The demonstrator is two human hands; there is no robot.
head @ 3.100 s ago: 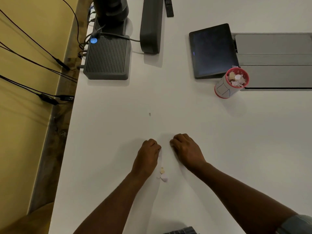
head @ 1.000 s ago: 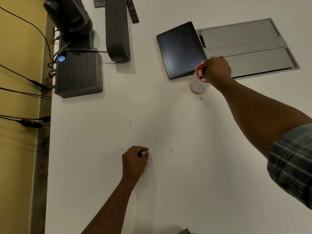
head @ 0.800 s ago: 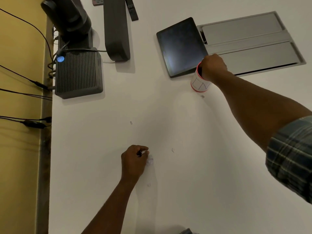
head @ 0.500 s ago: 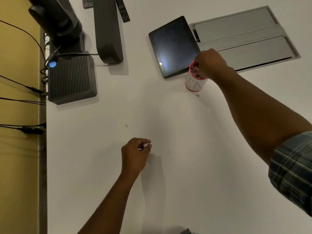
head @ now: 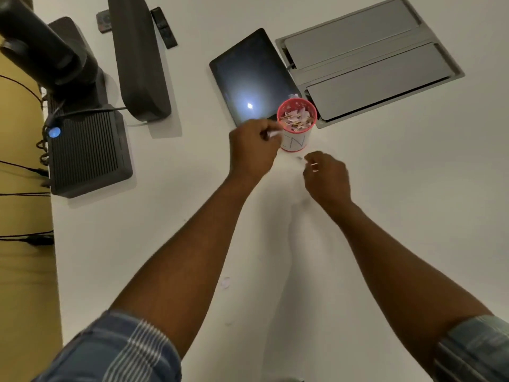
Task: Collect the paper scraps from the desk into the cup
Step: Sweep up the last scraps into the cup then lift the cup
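Observation:
A white paper cup (head: pixel 296 140) with a red rim stands on the white desk (head: pixel 165 244), heaped with paper scraps. My left hand (head: pixel 252 150) is just left of the cup, pinching a small white paper scrap (head: pixel 274 133) close to the rim. My right hand (head: pixel 326 175) hovers low beside the cup's base, fingers curled over a tiny scrap (head: pixel 300 158) on the desk. Another pale scrap (head: pixel 225 282) lies nearer me, between my forearms.
A dark tablet (head: pixel 248 75) lies just behind the cup, and a grey cable hatch (head: pixel 369 59) is set into the desk at the back right. A black ribbed box (head: pixel 85 153), a camera and a dark speaker bar (head: pixel 137 56) stand at the back left by the desk's edge.
My left hand has carried its scrap from the near middle of the desk up to the cup. My right hand has come off the cup's rim and down to its base.

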